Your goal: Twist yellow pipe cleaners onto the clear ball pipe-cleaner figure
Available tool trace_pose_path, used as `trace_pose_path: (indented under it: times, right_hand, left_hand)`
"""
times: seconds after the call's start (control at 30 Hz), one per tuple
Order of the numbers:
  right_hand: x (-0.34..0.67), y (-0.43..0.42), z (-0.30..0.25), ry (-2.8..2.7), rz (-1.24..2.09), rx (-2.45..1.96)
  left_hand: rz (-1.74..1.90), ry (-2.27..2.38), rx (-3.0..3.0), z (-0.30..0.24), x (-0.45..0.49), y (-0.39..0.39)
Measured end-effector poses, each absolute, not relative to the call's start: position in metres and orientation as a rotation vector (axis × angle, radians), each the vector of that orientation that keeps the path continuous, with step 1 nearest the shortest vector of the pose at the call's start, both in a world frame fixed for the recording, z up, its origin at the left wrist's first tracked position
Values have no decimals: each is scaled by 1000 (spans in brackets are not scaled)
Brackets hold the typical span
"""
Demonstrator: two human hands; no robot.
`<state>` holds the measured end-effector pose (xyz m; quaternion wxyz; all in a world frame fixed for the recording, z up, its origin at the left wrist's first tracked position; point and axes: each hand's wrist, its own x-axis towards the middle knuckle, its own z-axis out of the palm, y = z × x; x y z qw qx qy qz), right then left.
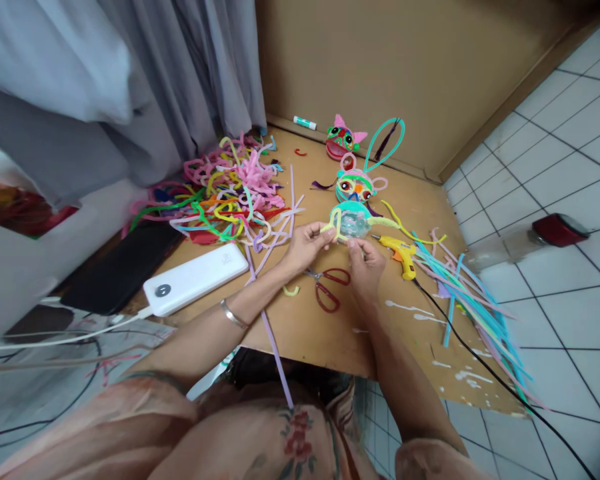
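Note:
Both hands meet over the middle of a brown board [330,333] on the floor. My left hand [307,243] pinches the left side of a small craft figure [353,223], a clear ball wrapped in teal and yellow pipe cleaners. My right hand [365,260] is closed on its lower right side. Red-handled scissors [330,287] lie just under my hands. A yellow glue gun [400,253] rests to the right of them.
A heap of mixed-colour pipe cleaners [225,193] lies at the left, straight ones [470,300] at the right. Two finished pipe-cleaner faces [347,163] sit beyond the hands. A white power bank [195,280], a black phone [115,267] and a glue stick [305,123] are nearby.

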<state>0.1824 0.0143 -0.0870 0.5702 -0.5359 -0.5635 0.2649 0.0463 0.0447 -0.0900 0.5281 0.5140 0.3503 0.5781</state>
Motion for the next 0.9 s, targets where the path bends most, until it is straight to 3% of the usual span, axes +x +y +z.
trace_pose_path:
  times: [0.37, 0.6, 0.73, 0.9]
  right_hand:
    - [187, 8, -82, -1761, 203, -1198]
    - [204, 17, -76, -1950, -238, -1201]
    - [207, 17, -72, -2025, -185, -1178]
    - [209, 17, -66, -1964, 232, -1139]
  left_hand:
    - [1352, 1016, 1458, -87, 34, 53]
    - [1055, 1105, 1857, -85, 18, 57]
    - [880, 1021, 1992, -80, 18, 51]
    - [723, 803, 2046, -73, 17, 44]
